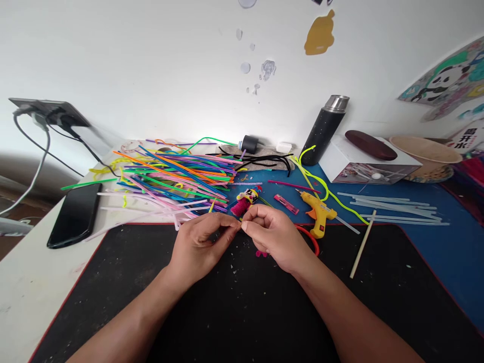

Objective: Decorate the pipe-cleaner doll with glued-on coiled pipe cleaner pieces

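Observation:
My left hand (202, 244) and my right hand (276, 237) meet fingertip to fingertip above the black mat (234, 312). Both are closed in a pinch; whatever lies between the fingertips is too small and covered to name. Just behind them lies a small doll figure (242, 204) made of fuzzy pipe cleaner, with a magenta body and a yellow, white and black head. Below my right hand a small pink fuzzy piece (260, 253) peeks out on the mat. A red-orange loop (314, 244) shows partly behind my right wrist.
A heap of coloured pipe cleaners (181, 174) spreads at the back left, near a black phone (74, 214). To the right are a yellow glue gun (319, 214), glue sticks (397, 206), a wooden stick (363, 244) and a pink packet (286, 203). A black flask (325, 131) leans by the wall.

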Demonstrator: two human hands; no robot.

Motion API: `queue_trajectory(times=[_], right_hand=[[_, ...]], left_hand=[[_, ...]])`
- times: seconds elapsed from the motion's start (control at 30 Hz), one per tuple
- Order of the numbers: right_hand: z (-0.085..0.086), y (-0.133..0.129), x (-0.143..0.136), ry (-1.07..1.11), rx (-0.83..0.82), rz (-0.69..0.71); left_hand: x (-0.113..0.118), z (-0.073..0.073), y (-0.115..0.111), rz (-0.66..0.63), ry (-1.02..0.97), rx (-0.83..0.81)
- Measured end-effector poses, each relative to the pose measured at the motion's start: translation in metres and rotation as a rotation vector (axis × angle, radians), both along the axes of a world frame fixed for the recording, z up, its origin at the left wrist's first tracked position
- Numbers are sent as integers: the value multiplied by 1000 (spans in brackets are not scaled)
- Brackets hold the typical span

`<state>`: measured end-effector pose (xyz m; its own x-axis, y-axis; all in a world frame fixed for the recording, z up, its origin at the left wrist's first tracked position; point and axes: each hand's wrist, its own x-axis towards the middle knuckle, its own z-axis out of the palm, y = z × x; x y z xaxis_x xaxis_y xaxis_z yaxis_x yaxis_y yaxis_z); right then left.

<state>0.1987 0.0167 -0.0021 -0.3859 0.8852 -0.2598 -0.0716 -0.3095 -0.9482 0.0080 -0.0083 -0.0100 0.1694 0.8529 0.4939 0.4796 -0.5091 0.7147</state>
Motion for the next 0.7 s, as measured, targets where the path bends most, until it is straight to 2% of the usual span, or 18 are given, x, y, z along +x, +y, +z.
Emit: queue_trajectory(times=[0.13,0.33,0.43,0.7], right_hand=[[-1,0,1,11,9,11],[0,-1,-1,5,29,-15],[1,-1,-3,-14,44,-39],[-1,-1,-2,-14,62,-26]], left_hand=[[2,-2,-1,5,-82,-79],[8,1,0,-41,-415,-433],[9,3,2,-68,-521,-550],[8,5,4,-104,-619,-616]])
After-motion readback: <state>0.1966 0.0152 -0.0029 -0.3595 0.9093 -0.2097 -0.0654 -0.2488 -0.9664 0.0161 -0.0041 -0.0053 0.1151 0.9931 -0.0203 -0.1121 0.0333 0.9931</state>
